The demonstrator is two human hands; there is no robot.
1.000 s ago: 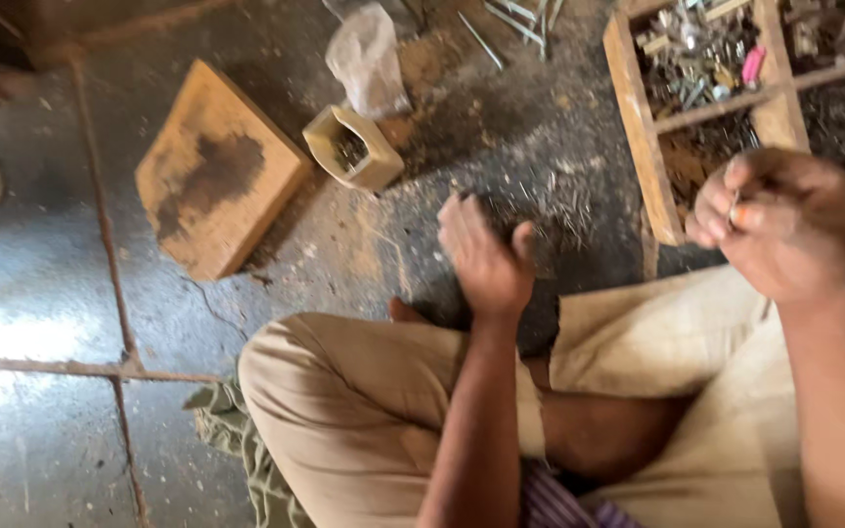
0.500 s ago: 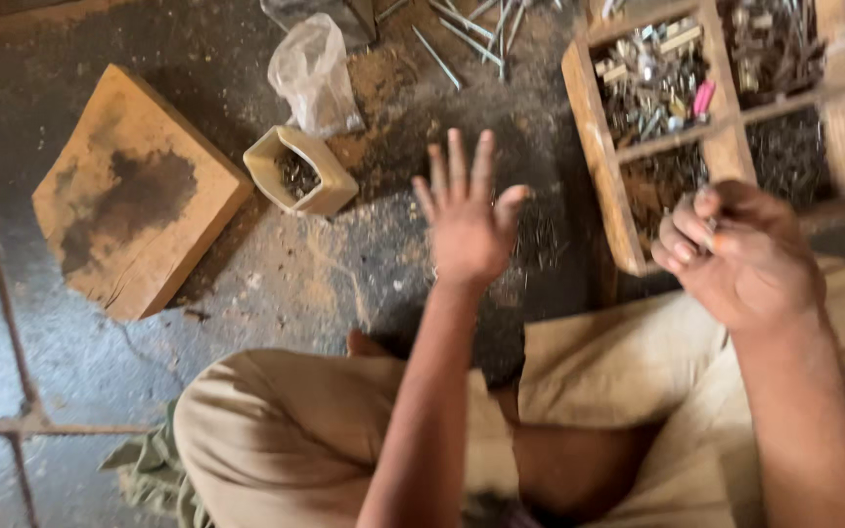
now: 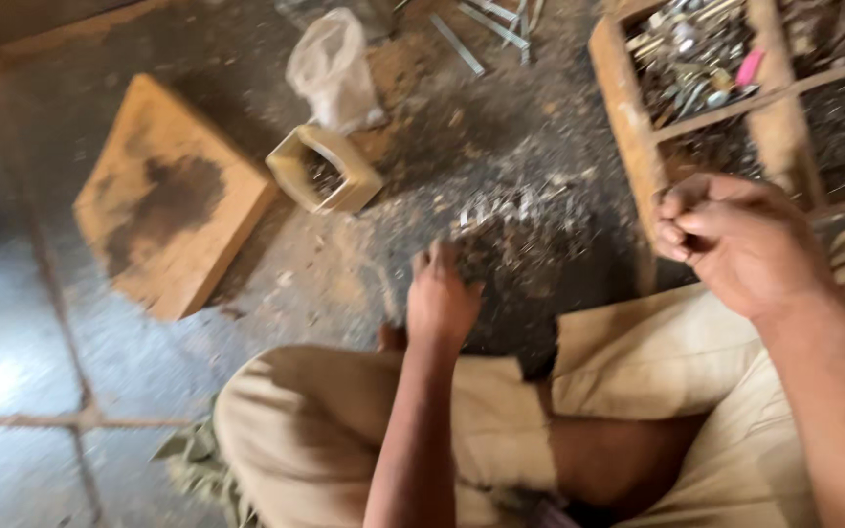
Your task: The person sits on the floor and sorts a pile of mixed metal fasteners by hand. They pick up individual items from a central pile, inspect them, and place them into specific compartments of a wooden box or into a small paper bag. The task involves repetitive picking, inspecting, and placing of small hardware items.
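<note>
Head view: left hand (image 3: 439, 301) lies palm down, fingers curled into the heap of small nails (image 3: 520, 235) on the floor, just past the bent knee. Right hand (image 3: 735, 240) is raised with fingertips pinched together; contents not visible. Beyond: small open box (image 3: 323, 170), wooden block (image 3: 173, 196), plastic bag (image 3: 333, 68), compartment tray (image 3: 628, 108).

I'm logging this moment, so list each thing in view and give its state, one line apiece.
left hand: palm down, fingers on the pile of small metal bits
right hand: raised, fingers pinched shut; what it holds is hidden
small open box: on the floor, dark bits inside
plastic bag: crumpled, behind the box
wooden block: flat, dark-stained top
wooden tray: compartments filled with metal parts
</note>
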